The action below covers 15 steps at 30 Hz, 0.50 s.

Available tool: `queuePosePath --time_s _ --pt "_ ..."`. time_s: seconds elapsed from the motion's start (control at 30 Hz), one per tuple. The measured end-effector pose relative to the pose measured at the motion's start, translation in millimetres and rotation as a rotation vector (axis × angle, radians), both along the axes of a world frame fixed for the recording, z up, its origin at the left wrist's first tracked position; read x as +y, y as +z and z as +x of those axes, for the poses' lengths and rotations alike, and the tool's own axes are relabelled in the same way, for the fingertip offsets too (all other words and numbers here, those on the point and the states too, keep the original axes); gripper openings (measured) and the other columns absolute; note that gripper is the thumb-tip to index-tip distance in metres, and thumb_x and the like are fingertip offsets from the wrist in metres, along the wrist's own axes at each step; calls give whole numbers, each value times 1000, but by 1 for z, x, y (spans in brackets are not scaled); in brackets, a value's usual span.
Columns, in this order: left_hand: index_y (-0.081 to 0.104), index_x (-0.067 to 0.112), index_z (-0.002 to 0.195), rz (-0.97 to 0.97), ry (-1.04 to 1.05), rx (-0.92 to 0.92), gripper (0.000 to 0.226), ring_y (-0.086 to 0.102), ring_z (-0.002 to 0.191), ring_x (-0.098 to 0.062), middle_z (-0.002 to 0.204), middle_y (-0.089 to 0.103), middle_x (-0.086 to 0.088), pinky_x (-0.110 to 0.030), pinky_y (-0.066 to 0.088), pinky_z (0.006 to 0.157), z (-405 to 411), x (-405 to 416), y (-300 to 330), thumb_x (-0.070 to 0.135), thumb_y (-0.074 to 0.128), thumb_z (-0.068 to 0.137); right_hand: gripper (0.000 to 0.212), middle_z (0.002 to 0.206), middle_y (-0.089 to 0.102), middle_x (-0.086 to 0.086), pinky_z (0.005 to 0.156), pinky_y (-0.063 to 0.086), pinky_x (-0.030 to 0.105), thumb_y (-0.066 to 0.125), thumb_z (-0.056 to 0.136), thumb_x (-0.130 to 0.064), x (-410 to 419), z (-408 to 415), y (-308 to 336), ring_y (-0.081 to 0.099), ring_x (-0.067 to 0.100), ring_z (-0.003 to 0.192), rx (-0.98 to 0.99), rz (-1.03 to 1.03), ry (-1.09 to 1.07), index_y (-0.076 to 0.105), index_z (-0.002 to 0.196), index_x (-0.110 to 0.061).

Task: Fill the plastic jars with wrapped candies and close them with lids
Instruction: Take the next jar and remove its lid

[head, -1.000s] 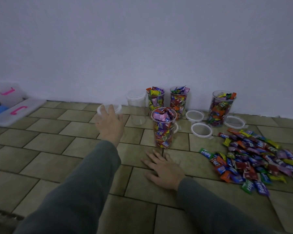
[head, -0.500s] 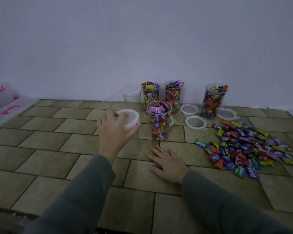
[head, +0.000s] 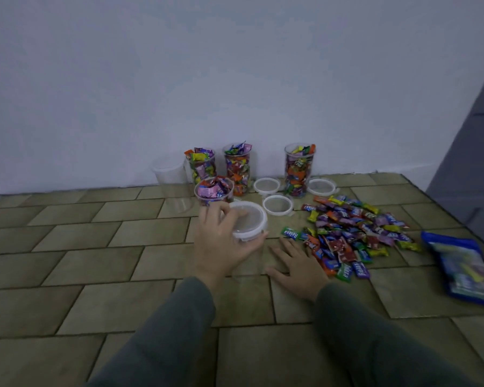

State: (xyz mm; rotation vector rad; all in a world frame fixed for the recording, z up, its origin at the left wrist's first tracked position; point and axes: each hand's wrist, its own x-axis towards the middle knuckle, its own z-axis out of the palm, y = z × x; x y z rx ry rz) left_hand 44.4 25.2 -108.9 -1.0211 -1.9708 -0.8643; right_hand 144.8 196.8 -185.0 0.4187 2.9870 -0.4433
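Observation:
My left hand (head: 218, 241) grips an empty clear plastic jar (head: 250, 223) by its side, held upright just above the tiled floor. My right hand (head: 296, 265) rests flat on the floor beside it, fingers spread. A pile of wrapped candies (head: 355, 233) lies just right of that hand. Behind stand several candy-filled jars without lids: one in front (head: 214, 191), and others by the wall (head: 204, 166), (head: 238, 170), (head: 299, 169). Another empty jar (head: 173, 188) stands at the left. Three white-rimmed lids (head: 266, 185), (head: 277, 205), (head: 322, 187) lie on the floor.
A blue candy bag (head: 464, 263) lies on the floor at the far right. A white wall (head: 235, 79) runs right behind the jars. A grey panel (head: 475, 152) rises at the right edge. Bare tiles (head: 95, 247) spread to the left.
My left hand took hold of the empty jar at the left and carried it right, towards my right hand. The right hand stayed flat on the floor. The view swung right.

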Motion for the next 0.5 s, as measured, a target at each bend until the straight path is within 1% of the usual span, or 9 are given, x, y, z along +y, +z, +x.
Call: queuePosePath --time_s 0.1,0.17,0.23,0.27,0.3,0.33,0.37,0.43,0.5 --pt "69 14 97 45 -3 -103 52 49 90 -26 102 49 -9 -35 49 74 5 16 -3 58 74 70 64 162 -6 -7 118 -1 44 29 97 -61 2 2 1 -8 14 148 17 -17 -6 12 153 -35" --pt "63 14 108 99 -29 -217 60 48 106 -22 116 44 -10 -27 47 89 7 22 -8 54 79 67 63 162 -5 -6 118 -1 45 30 98 -58 2 2 3 -8 15 148 17 -24 -12 13 153 -33" --pt "52 17 121 174 -82 -325 73 42 121 -17 128 39 -9 -23 41 101 10 26 -14 49 84 64 58 162 4 -4 120 6 46 35 99 -49 2 0 7 1 18 149 6 -83 -15 20 152 -31" --pt "46 21 126 227 -131 -387 78 40 127 -15 132 39 -5 -21 38 104 13 28 -17 46 85 63 53 160 16 1 119 15 45 39 100 -41 2 -3 12 13 21 147 22 -132 -23 28 150 -28" --pt "40 28 129 285 -192 -477 83 40 129 -10 134 40 2 -16 37 104 16 30 -19 41 88 62 46 153 34 6 114 28 40 41 100 -31 3 -10 21 30 24 140 52 -195 -45 40 145 -22" --pt "34 35 132 335 -253 -595 90 41 129 -2 134 41 13 -10 36 101 19 33 -19 33 90 62 37 137 51 11 103 39 34 41 99 -22 5 -19 32 47 26 126 97 -278 -88 53 134 -14" --pt "27 38 134 371 -302 -709 98 43 126 7 131 41 23 -5 36 97 22 36 -19 25 92 62 31 120 61 13 90 45 31 40 99 -15 7 -29 47 57 26 110 151 -391 -162 61 120 -6" --pt "19 37 139 409 -338 -842 108 44 118 20 126 42 30 -1 36 92 22 41 -22 14 91 62 26 104 66 12 75 47 30 42 99 -11 12 -48 76 59 22 91 281 -655 -292 65 107 -3" --pt "22 32 142 410 -344 -888 108 42 117 21 128 44 27 0 36 91 18 46 -26 19 92 61 27 99 66 13 66 45 29 41 101 -14 15 -59 99 57 19 84 418 -838 -355 65 104 -3"
